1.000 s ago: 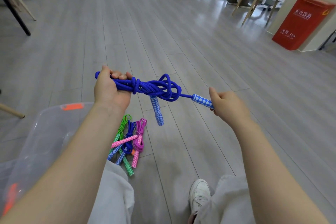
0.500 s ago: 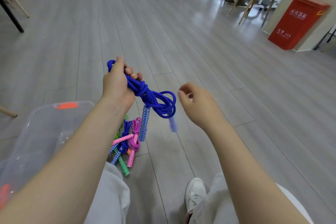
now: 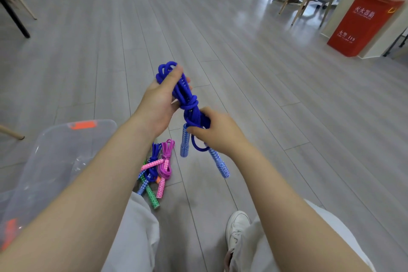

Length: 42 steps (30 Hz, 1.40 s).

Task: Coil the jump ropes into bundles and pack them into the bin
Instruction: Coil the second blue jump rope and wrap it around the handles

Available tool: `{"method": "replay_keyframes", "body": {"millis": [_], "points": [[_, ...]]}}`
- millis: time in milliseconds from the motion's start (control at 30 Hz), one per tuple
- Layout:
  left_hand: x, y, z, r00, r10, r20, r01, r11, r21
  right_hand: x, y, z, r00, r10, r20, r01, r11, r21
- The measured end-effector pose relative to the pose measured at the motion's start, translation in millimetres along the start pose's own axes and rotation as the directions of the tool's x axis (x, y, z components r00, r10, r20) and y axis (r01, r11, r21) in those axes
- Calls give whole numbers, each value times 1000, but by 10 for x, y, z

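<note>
Finding: you hold the blue jump rope (image 3: 187, 104) in the air above the floor (image 3: 242, 73), forward of and to the right of the clear bin (image 3: 66, 139). Your left hand (image 3: 161, 101) grips the upper loops, thumb laid over the top of the coil and fingers curled round behind it. Your right hand (image 3: 216, 132) pinches the strands just below the wrapped knot, fingers curled in on the rope. Both patterned handles (image 3: 185, 141) hang free below the knot, one near your right wrist.

Assessment: the bundle looks tied but loose at its lower end, where one open loop sags under your right hand.

Recommended practice:
- Keep the left grip firm on the top loops so the coil does not spread while you work below.
- Draw the wrap snug with the right hand, pulling down and away from the knot, not sideways.
- Tuck the sagging loop into the bundle before letting go; left slack, it is likely to catch on other ropes in the bin.
- Let the handles lie parallel, so the bundle packs flat.

Noted: three coiled ropes (image 3: 156, 172), green, blue and magenta, lie on the floor just right of the bin, not yet packed. Contents of the bin cannot be told through its cloudy wall.
</note>
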<state>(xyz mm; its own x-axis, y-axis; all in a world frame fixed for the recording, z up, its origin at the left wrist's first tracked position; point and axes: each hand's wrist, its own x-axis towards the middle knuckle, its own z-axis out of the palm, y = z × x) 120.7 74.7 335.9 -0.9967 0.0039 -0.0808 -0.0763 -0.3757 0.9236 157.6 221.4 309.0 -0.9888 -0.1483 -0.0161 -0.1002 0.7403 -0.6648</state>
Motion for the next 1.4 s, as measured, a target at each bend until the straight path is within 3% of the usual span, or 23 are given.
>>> {"method": "replay_keyframes", "body": {"millis": [133,200,300,367,533,767,933,967,1067,1200,1300,1400], "points": [[-91,-146,-62,995,-26,100,-9,943,332,15,-60,-83,997,72,-17,-68,985,157],[-116,-250,-104,977,-119,176,21,879,477,7,-90,-122,995,103,-4,-96,943,318],[-91,-333,-169,916,-327,231,191,865,464,10,-126,-191,991,134,11,-116,810,574],[-41,-331,-185,854,-420,305,258,854,452,72,-136,-211,987,160,-16,-114,763,636],[188,-256,-299,721,-578,381,356,781,513,342,-97,-150,981,195,16,-158,742,652],[515,-580,-1003,687,-722,84,486,543,685,867,219,598,935,279,220,-354,786,508],[462,-1118,-1481,615,-783,98,502,484,717,1096,536,1310,895,355,271,-438,812,385],[473,-1249,-1585,618,-781,91,484,469,739,1141,618,1457,888,369,274,-451,816,362],[527,-1602,-1825,722,-686,91,315,443,839,1232,842,1855,874,408,263,-479,811,336],[624,-2066,-2091,842,-538,30,108,223,969,1341,1060,2313,863,425,273,-494,825,275],[666,-2410,-2331,900,-432,-57,150,184,972,1389,1187,2596,855,359,374,-445,878,178],[668,-2653,-2551,907,-371,-201,263,124,957,1342,1294,2815,839,286,463,-362,929,83]]}}
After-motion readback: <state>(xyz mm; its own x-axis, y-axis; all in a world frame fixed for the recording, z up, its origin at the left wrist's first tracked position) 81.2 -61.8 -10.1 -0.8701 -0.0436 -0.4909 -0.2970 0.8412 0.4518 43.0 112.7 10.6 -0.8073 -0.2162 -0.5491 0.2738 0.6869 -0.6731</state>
